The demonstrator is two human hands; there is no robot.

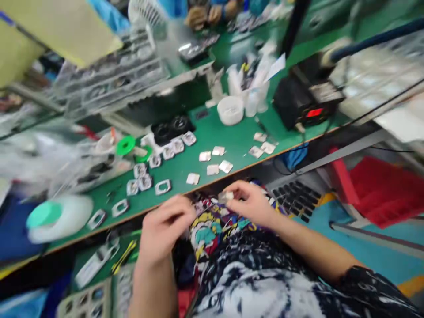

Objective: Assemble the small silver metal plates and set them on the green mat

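Observation:
My right hand (253,204) hovers over my lap just below the edge of the green bench (232,141), its fingertips pinching a small silvery part (228,196). My left hand (165,229) is beside it, fingers curled, close to the same part; blur hides whether it holds anything. On the bench lie several small silver frames (145,181) and flat square pieces (212,169). A patterned garment (238,247) covers my lap.
A black unit with a red display (308,104) stands at the right; a white cup (230,109), bottles, green tape rolls (126,145) and a white-and-teal tape roll (56,216) sit on the bench. Clear part trays (109,79) stand behind. Red bin (380,185) on the floor.

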